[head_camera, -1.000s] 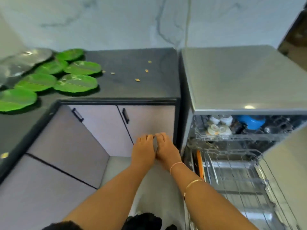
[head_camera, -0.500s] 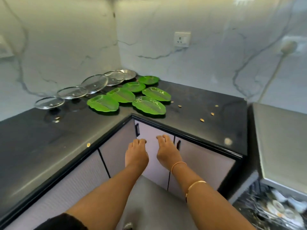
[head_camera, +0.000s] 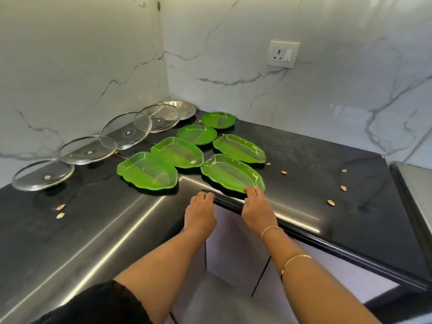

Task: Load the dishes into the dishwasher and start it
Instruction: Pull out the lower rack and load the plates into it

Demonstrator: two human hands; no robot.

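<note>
Several green leaf-shaped plates lie on the black counter (head_camera: pixel 304 183) near its inner corner. The nearest green plate (head_camera: pixel 230 171) sits just behind the counter's front edge. My right hand (head_camera: pixel 257 209) reaches over that edge and its fingertips touch the plate's near rim; the thumb is hidden. My left hand (head_camera: pixel 201 211) is beside it at the counter edge, fingers bent a little, holding nothing. Another large green plate (head_camera: pixel 147 170) lies to the left. Only the grey top of the dishwasher (head_camera: pixel 418 183) shows at the far right.
Several glass pot lids (head_camera: pixel 87 149) and a steel plate (head_camera: pixel 184 108) line the left wall. Small shell bits (head_camera: pixel 330 202) are scattered on the counter. A wall socket (head_camera: pixel 281 53) sits above. Cabinet doors (head_camera: pixel 236 249) are below the counter.
My view swung from the open dishwasher to the counter corner. Both hands rose from in front of the cabinets to the counter edge, and the right fingertips reached the nearest green plate.
</note>
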